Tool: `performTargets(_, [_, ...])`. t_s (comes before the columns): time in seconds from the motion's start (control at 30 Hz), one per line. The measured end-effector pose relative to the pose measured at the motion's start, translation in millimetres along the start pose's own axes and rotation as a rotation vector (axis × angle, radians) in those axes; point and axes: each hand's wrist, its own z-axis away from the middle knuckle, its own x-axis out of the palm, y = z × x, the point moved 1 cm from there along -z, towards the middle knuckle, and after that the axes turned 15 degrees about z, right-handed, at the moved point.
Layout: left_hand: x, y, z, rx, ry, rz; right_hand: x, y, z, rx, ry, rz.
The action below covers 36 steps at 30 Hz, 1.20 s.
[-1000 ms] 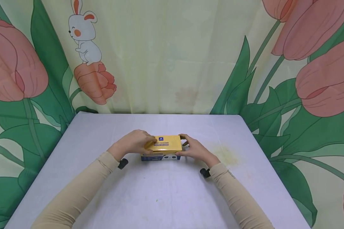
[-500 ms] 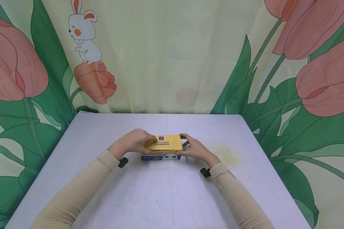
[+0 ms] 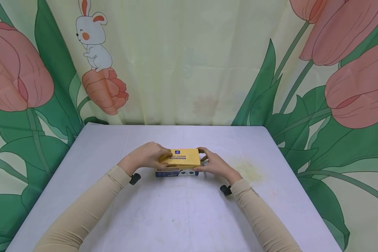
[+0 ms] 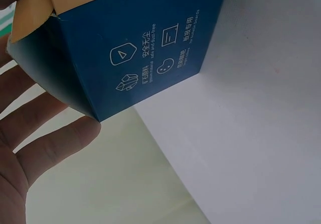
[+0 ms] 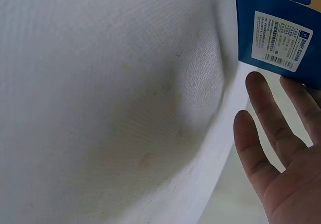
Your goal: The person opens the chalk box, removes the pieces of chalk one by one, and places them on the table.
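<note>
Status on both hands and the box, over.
Left hand, right hand: gripping opposite ends. Yellow-and-blue box on white tabletop. No obstruction visible.

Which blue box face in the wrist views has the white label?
The blue face beside the right hand: it bears a white barcode label. The other face, by the left hand, shows printed icons and text instead.

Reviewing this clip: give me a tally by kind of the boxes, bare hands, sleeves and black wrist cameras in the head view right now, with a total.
Box: 1
Hands: 2 (left hand, right hand)
Sleeves: 2 (left sleeve, right sleeve)
Wrist cameras: 2 (left camera, right camera)
Total: 7
</note>
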Motion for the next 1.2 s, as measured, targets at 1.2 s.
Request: performTargets(1.2, [-6.8,-10.1,5.9,-0.021,0.057,0.181,-4.4,0.6,-2.8,-0.020,-0.033,-0.001])
